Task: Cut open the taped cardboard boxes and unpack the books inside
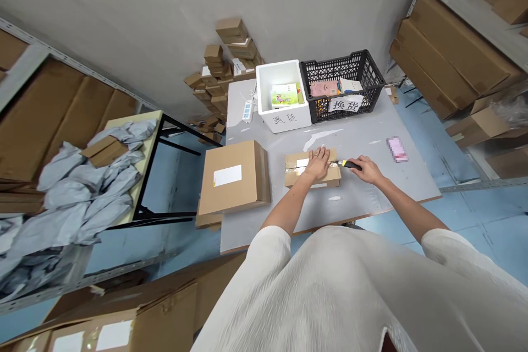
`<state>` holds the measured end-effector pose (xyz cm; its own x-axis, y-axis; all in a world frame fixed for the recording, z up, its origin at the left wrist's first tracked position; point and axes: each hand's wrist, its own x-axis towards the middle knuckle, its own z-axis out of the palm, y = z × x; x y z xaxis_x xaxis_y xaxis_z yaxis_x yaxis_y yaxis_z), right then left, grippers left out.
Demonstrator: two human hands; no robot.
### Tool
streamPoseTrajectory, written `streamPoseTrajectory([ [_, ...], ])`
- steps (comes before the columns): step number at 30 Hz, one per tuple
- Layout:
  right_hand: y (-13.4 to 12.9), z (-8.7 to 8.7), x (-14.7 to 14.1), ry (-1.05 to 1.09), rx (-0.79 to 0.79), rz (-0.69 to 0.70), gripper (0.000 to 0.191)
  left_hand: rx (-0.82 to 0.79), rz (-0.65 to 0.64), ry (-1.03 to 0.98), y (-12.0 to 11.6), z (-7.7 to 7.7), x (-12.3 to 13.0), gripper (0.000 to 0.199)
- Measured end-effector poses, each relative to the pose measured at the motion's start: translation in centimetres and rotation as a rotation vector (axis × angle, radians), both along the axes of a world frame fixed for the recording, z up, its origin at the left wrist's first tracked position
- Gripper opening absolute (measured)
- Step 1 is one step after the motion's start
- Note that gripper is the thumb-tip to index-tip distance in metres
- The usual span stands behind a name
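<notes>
A small taped cardboard box [292, 177] lies on the grey table [367, 198] in front of me. My left hand [317, 163] rests flat on top of it with the fingers spread, partly over a white label. My right hand [366, 169] is closed around the handle of a black and yellow utility knife [350, 165]. The knife's tip points left and meets the right end of the box along its top seam. How deep the blade sits cannot be made out.
A larger cardboard box [227, 198] stands at the table's left. Behind are a white bin [284, 121] and a black crate [346, 110], both holding books. A power strip [248, 111] lies beside the bin; a blurred pink item [397, 149] lies at the right.
</notes>
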<state>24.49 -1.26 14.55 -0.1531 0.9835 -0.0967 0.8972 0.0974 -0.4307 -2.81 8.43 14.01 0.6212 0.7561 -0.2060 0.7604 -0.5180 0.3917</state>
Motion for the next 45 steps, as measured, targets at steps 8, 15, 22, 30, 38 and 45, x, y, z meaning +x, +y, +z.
streamPoseTrajectory([
  [8, 0.8, 0.7, 0.7, -0.032, -0.012, 0.0, 0.052, 0.065, 0.027, 0.003, -1.9, -0.1, -0.3, 0.068],
  [15, 1.4, 1.6, 4.0, 0.049, 0.088, -0.117, 0.055, 0.041, 0.054, -0.009, -1.7, 0.8, 0.5, 0.068],
  [22, 1.5, 0.0, -0.1, 0.292, 0.014, -0.146, 0.052, 0.084, 0.129, -0.101, -2.7, 2.7, -2.6, 0.06],
  [30, -0.1, -1.9, -3.2, 0.686, -0.192, -0.259, 0.062, -0.112, 0.51, -0.118, -7.2, 1.0, -12.9, 0.118],
  [38, 0.1, -1.3, -4.5, 0.738, -0.186, -0.323, 0.061, -0.261, 0.498, -0.237, -7.6, -0.2, -13.5, 0.109],
  [45, 1.0, 0.0, -3.3, 0.717, -0.13, -0.421, 0.061, -0.294, 0.448, -0.222, -5.8, 0.7, -13.4, 0.101],
])
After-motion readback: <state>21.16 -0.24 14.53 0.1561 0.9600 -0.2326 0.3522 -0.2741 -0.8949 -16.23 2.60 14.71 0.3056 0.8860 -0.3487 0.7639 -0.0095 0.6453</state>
